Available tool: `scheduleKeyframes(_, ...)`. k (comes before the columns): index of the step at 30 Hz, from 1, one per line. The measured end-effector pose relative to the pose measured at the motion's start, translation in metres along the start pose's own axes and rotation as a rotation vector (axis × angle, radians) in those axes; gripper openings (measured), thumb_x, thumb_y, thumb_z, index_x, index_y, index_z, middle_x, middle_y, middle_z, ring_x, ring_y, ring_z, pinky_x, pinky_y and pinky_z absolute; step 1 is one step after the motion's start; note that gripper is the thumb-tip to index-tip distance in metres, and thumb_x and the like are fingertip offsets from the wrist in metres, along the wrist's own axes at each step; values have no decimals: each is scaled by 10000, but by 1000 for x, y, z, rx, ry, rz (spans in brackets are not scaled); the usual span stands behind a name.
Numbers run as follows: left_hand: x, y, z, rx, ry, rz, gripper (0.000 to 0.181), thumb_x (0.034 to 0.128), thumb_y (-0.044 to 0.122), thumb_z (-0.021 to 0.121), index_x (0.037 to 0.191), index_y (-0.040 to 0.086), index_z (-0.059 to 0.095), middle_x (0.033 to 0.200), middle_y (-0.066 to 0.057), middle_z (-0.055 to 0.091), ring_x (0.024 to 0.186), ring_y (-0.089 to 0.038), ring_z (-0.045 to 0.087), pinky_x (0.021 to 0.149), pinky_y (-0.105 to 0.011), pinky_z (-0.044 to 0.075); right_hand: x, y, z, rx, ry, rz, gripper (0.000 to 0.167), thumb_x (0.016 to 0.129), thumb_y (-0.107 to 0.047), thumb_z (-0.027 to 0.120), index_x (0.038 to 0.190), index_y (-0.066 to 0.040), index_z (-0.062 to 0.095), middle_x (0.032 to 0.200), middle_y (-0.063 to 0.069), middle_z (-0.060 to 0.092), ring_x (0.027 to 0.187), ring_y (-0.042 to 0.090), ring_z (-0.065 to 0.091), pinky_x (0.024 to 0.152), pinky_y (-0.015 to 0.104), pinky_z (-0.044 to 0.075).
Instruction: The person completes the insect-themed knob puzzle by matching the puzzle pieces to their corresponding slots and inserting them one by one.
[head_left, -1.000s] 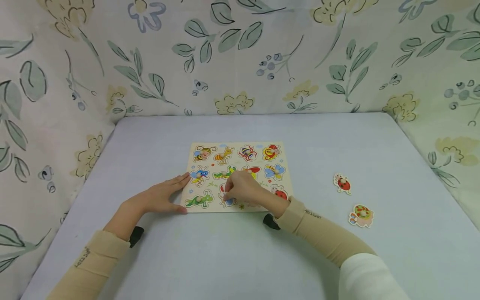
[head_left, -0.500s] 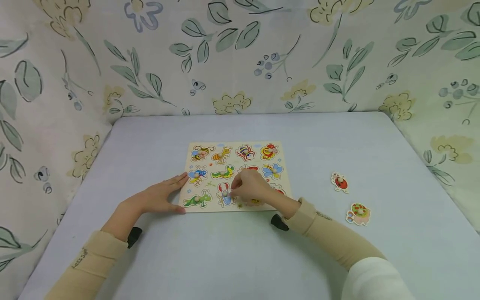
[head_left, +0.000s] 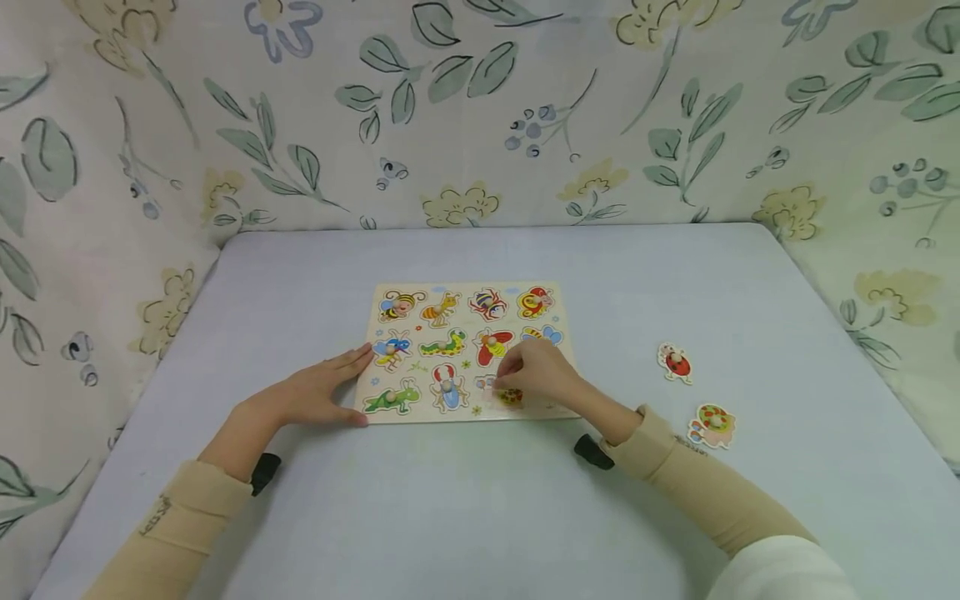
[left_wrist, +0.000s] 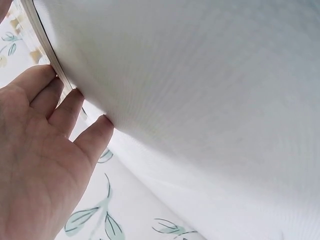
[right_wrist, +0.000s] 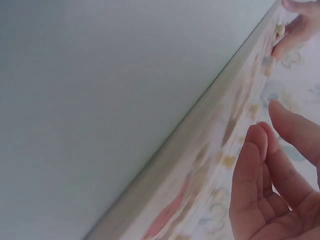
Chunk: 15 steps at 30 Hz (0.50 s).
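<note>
A wooden peg puzzle board (head_left: 420,417) with several insect pieces lies on the table. My left hand (head_left: 318,396) rests at its left edge, and in the left wrist view the fingertips (left_wrist: 102,122) touch the board's side. Over the lower right of the board hovers my right hand (head_left: 542,372), fingers bent and holding nothing; the right wrist view shows the thumb (right_wrist: 292,125) apart from the fingers. A blue and red beetle piece (head_left: 448,392) sits in the bottom row. Beside it a printed snail picture (head_left: 510,397) is partly covered by the right hand.
To the right of the board lie two loose pieces, a red ladybug (head_left: 675,364) and a pink snail with a green spotted shell (head_left: 712,426). A flowered cloth (head_left: 465,125) hangs behind the white table (head_left: 420,517).
My right hand has let go of the beetle piece and moved right, uncovering the beetle and the red-winged insect. The left hand keeps its place on the board; the head view shifts slightly.
</note>
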<state>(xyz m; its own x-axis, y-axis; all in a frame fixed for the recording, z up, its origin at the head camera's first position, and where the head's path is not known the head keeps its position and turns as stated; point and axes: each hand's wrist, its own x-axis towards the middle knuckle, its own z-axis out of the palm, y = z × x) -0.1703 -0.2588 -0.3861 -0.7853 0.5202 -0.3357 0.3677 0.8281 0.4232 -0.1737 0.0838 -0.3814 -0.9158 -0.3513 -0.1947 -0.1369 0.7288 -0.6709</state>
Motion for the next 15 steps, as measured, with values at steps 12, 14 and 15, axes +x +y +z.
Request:
scheduleKeyframes(12, -1, -1, 0, -1, 19, 27, 1055, 791, 577, 712, 1527, -2, 225, 1589, -197, 176, 1430, -431, 186, 1111, -618, 215, -18, 30, -19, 5, 13, -3, 100, 838, -143, 768, 847, -51, 731, 754, -13, 670, 682, 118, 554, 585, 238, 469)
scheduleKeyframes(14, -1, 0, 0, 1, 20, 27, 1054, 792, 572, 713, 1525, -6, 224, 1588, -199, 178, 1430, -431, 187, 1112, -617, 217, -21, 32, -22, 2, 14, 9, 112, 840, -151, 766, 854, -46, 729, 758, -12, 663, 689, 122, 554, 594, 240, 468)
scheduleKeyframes(15, -2, 0, 0, 3, 19, 27, 1054, 793, 572, 712, 1526, -6, 223, 1588, -199, 177, 1430, -430, 186, 1112, -616, 217, -23, 32, -24, 5, 14, 25, 117, 839, -154, 767, 857, -45, 728, 755, -10, 656, 691, 127, 551, 599, 243, 466)
